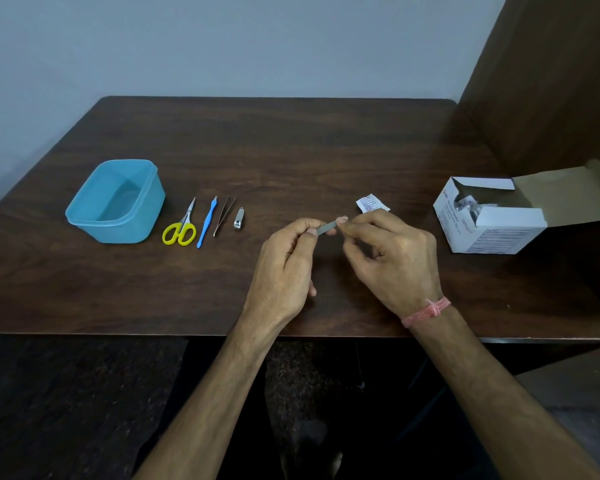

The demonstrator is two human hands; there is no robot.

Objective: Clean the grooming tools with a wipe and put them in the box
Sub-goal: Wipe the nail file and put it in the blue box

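I sit at a dark brown wooden table [291, 150] by a gray wall. My left hand [284, 268] pinches one end of a thin gray nail file [325, 227] between thumb and finger. My right hand [395, 261] pinches the other end with its fingertips. I cannot tell if there is a wipe under those fingers. The file is held up above the table, near the middle, with nothing under it. A pink string band [426, 311] is tied around my right wrist.

Just past my right hand lies a small white torn packet [371, 203] with tiny print on it. Farther right stands a white cardboard carton [492, 220], its flap open, with little packets inside.

To the left of my hands, four tools lie in a row, close together but apart. First comes a small silver nail clipper [238, 219], then thin tweezers [223, 216], then a blue stick tool [207, 221], then scissors with yellow handles [181, 226]. Past them, far left, is the blue plastic box [84, 209]. It is open, and I see no tools in it.
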